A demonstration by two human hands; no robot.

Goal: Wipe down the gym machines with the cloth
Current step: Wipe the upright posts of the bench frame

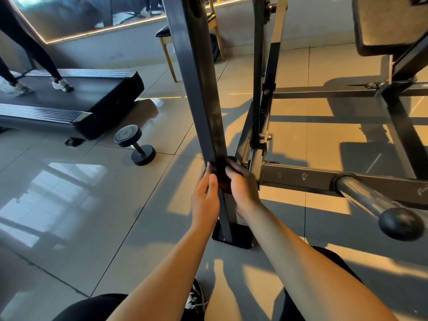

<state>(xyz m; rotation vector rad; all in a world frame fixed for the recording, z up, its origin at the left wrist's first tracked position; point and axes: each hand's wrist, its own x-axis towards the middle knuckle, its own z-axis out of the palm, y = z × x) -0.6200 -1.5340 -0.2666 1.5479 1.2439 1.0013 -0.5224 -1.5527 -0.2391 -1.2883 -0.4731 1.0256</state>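
A dark square upright post of the gym machine rises from a black foot plate on the tiled floor. Low on the post, a dark cloth is wrapped against the metal. My right hand grips the cloth, fingers curled over it on the post's right side. On the left side my left hand presses against the post with its fingers lying straight along the edge. Most of the cloth is hidden between the hands and the post.
The machine's horizontal frame bar and a chrome peg with a black cap jut out at right. A dumbbell lies on the floor at left, by a treadmill with a person's legs on it. A chair stands behind.
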